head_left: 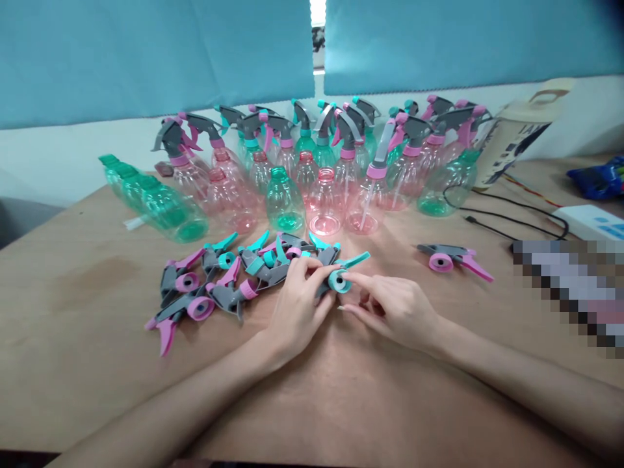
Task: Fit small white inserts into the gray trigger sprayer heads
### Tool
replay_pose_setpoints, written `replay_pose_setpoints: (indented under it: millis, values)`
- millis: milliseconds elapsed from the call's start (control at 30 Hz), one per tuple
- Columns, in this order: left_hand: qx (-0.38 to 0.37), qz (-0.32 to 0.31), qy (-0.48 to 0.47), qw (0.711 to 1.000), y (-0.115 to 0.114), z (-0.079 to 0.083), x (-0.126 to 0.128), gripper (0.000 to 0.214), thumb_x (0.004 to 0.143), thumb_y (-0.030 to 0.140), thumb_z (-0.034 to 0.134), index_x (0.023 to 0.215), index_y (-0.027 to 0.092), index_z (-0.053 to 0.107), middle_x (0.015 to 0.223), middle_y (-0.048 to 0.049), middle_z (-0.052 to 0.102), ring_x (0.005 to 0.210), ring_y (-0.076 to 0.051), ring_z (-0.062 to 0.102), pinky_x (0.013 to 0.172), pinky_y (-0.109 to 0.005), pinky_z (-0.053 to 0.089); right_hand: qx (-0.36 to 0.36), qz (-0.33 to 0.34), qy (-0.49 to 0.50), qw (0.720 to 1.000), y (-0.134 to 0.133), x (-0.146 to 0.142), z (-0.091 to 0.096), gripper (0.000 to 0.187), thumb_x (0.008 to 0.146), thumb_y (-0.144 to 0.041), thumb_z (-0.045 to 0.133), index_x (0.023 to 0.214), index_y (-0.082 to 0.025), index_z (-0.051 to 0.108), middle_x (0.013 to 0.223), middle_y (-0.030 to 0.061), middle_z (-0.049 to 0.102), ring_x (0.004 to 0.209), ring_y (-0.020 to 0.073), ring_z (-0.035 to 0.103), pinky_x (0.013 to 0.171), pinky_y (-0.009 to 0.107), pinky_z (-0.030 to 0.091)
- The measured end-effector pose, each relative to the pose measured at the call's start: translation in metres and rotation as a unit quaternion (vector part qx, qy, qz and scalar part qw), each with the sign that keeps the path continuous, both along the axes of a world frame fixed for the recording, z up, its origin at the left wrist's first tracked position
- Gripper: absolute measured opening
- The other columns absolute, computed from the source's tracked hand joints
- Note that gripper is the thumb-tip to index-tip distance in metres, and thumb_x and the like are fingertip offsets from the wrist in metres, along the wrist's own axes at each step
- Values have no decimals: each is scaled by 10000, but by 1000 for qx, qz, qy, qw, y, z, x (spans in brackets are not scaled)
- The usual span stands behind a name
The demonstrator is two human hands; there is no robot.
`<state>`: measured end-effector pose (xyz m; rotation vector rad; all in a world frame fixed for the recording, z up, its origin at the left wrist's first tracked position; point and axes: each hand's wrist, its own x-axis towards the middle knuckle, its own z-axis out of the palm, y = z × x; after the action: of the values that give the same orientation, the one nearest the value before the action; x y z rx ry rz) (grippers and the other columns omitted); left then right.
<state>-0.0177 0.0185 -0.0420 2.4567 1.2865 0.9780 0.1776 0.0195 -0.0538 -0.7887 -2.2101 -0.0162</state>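
Observation:
My left hand (pixel 297 305) grips a grey spray trigger head with a teal cap and teal lever (pixel 340 276), fingers curled over its body. My right hand (pixel 394 309) touches the teal cap of the same head with its fingertips pinched together. Both hands rest on the wooden table (pixel 341 390). Just left of them lies a pile of several loose trigger heads (pixel 219 279), grey with pink or teal parts. One pink and grey trigger head (pixel 451 258) lies alone to the right.
Several pink and green plastic bottles (pixel 302 188) stand at the back, some with sprayers fitted. Green bottles (pixel 156 205) lie on their sides at the left. A paper bag (pixel 517 130), black cables (pixel 507 218), a white box (pixel 592 221) and a blurred patch sit at the right.

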Motion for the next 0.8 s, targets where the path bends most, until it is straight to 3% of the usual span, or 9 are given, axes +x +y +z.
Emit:
replay_pose_setpoints:
  millis: [267,467,567,667,800]
  values:
    - [4,-3,-47,999,-1,3,1,302,863,161,583,1158,216,551,1092,-71,541,1034,-209,526,890,-384,479,0,-39,7,999,-3,2,-5,412,885,-323,560,1219,-87,511,553,-48,542,459,104,493,524,231,412]
    - [2,-34,-51,998,-2,5,-1,340,882,153,558,1212,231,543,1132,-61,590,1061,-204,546,925,-392,471,-39,-60,42,997,-2,2,-4,337,902,-332,526,1148,-102,528,513,-69,483,434,93,450,495,221,374]
    - [-7,-55,-42,998,-2,5,-2,388,886,130,543,1260,230,509,1136,-62,596,1075,-202,544,932,-388,469,-93,-25,69,993,-2,4,-5,356,886,-330,550,1166,-113,504,503,-95,412,413,78,407,465,204,341]
    - [5,-65,-52,997,-1,4,-2,391,896,152,547,1274,234,492,1106,-50,615,1039,-187,563,912,-367,480,-141,46,88,985,-2,5,-5,535,833,-351,620,1283,-140,419,500,-123,352,389,69,359,436,193,311]
    - [-1,-65,-63,996,-2,3,-1,333,902,195,550,1232,226,514,1065,-44,632,963,-172,597,851,-331,504,-148,108,102,978,-3,5,-4,651,788,-353,665,1337,-175,364,500,-136,317,378,67,336,428,195,300]
